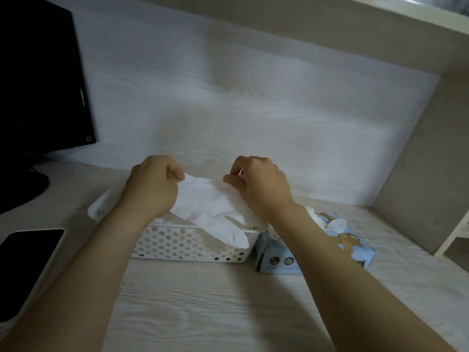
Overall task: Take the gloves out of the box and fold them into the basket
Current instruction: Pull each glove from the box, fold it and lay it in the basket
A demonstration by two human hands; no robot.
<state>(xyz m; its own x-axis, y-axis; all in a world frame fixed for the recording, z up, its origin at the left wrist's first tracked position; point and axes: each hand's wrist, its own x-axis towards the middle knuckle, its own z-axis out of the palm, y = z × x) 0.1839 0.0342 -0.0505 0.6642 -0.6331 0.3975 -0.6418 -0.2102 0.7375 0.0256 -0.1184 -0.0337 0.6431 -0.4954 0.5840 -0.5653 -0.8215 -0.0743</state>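
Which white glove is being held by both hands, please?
The glove spread above the basket, pinched by left hand and right hand; other gloves poke from the blue box.

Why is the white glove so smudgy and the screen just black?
In the head view the light is dim and soft, so the glove looks washed out with slightly blurred edges; also in the head view, the monitor catches almost no light, and the wide lens makes the side panel lean.
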